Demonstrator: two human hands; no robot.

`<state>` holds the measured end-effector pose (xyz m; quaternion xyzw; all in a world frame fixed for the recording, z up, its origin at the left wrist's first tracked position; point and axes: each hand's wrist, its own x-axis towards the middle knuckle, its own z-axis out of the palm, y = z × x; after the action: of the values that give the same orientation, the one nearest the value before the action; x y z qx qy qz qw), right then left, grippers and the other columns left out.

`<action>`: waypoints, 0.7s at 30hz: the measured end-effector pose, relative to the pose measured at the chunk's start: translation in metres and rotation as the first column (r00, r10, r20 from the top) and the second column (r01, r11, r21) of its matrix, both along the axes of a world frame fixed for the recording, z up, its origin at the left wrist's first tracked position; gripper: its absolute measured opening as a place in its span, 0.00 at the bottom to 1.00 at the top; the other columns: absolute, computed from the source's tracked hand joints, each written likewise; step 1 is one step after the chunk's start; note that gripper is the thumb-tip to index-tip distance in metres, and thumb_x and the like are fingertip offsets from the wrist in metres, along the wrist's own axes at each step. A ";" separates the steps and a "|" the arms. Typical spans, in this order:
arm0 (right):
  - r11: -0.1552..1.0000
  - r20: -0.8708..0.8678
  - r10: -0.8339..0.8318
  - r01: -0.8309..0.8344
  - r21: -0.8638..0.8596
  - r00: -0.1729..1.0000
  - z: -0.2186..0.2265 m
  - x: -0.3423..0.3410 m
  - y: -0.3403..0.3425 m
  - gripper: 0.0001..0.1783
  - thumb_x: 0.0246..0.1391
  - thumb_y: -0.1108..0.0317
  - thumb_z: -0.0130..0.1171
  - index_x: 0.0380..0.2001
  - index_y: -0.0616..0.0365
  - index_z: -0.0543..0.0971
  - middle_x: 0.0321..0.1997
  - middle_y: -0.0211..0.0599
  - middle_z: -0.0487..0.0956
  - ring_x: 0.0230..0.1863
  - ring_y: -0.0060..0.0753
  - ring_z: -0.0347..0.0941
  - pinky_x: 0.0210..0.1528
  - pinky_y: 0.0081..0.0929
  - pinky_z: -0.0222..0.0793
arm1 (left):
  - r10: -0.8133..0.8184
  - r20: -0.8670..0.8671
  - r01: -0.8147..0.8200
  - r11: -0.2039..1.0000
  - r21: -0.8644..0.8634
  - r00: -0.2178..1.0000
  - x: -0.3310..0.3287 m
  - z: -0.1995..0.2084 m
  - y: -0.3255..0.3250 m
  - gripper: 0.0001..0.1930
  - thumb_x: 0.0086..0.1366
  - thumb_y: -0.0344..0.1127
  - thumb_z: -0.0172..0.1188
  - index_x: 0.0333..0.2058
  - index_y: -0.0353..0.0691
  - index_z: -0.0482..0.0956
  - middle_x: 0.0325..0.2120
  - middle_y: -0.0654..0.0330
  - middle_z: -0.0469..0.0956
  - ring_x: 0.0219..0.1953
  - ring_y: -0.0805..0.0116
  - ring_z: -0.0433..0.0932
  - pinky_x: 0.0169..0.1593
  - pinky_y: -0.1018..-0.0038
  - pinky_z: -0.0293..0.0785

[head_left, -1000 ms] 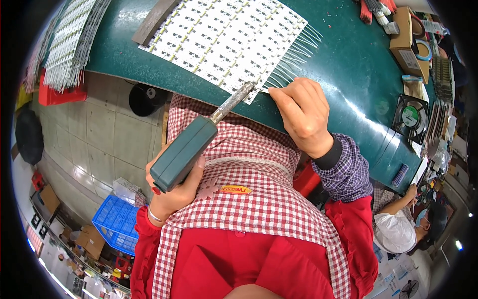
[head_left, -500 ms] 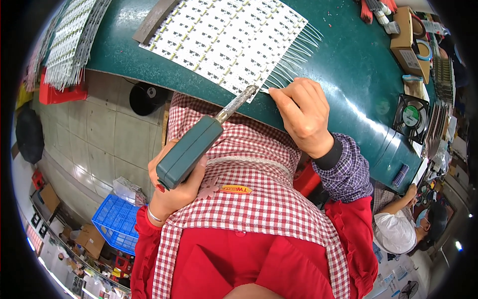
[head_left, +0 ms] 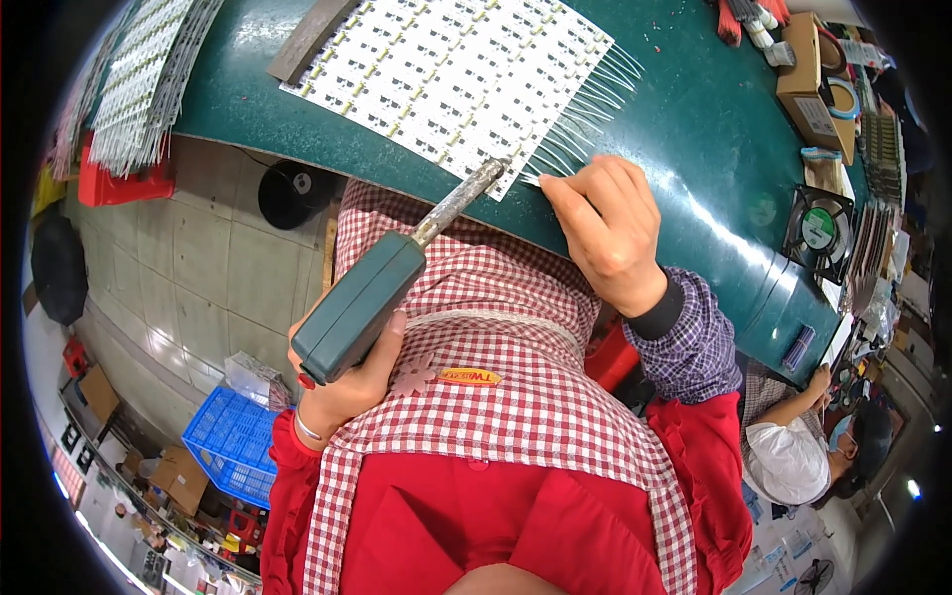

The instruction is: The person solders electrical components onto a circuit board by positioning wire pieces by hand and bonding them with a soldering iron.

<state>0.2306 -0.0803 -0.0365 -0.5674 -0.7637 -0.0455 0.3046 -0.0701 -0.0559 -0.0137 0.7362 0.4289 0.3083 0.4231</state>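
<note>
My left hand (head_left: 347, 372) is wrapped round the dark green handle of a soldering gun (head_left: 362, 307). Its worn metal barrel points up and right, with the tip over the near corner of a white circuit board panel (head_left: 436, 84). Rows of small dark and yellowish parts cover that panel. Thin white wires (head_left: 580, 124) stick out in a row from its right edge. Close by that corner, my right hand (head_left: 610, 223) is closed in a pinch on a white wire (head_left: 533, 180), its end toward the board; the fingertips partly hide it.
A dark bar (head_left: 309, 42) lies along the panel's left edge on the green table (head_left: 684, 129). Stacked wired panels (head_left: 149, 79) stand at far left. On the right are a cardboard box (head_left: 818, 94), a fan (head_left: 819, 230) and a co-worker (head_left: 788, 461). A blue crate (head_left: 233, 441) sits lower left.
The soldering gun in my left hand has shifted left and slightly up, its tip moving off the wire's end. My right hand has barely moved.
</note>
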 end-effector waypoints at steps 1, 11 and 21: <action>1.000 -0.015 -0.008 0.008 -0.007 1.000 0.002 -0.001 -0.002 0.18 0.37 0.81 0.68 0.38 0.61 0.83 0.28 0.34 0.76 0.32 0.39 0.75 0.44 0.39 0.75 | 0.009 -0.003 -0.009 1.000 -0.001 1.000 0.000 0.000 0.000 0.12 0.54 0.24 0.70 0.38 0.28 0.84 0.30 0.50 0.83 0.27 0.61 0.83 0.32 0.72 0.78; 0.995 -0.005 -0.045 0.046 0.091 0.999 0.012 -0.013 -0.011 0.17 0.39 0.75 0.65 0.38 0.60 0.85 0.31 0.29 0.80 0.32 0.29 0.76 0.52 0.41 0.73 | 0.033 -0.003 -0.033 0.999 0.001 0.999 -0.001 0.002 -0.002 0.12 0.54 0.24 0.71 0.38 0.28 0.84 0.29 0.50 0.83 0.27 0.62 0.83 0.33 0.72 0.79; 0.996 0.036 -0.073 0.071 0.052 0.997 0.001 -0.017 -0.003 0.12 0.45 0.73 0.65 0.37 0.56 0.84 0.30 0.25 0.78 0.35 0.28 0.76 0.57 0.45 0.68 | 0.029 -0.007 -0.029 0.998 -0.060 1.000 -0.004 0.003 -0.004 0.12 0.53 0.23 0.70 0.38 0.28 0.84 0.31 0.50 0.84 0.29 0.60 0.84 0.35 0.71 0.80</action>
<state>0.2132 -0.0835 -0.0356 -0.5857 -0.7469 -0.0866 0.3026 -0.0736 -0.0596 -0.0111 0.7178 0.4497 0.2993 0.4393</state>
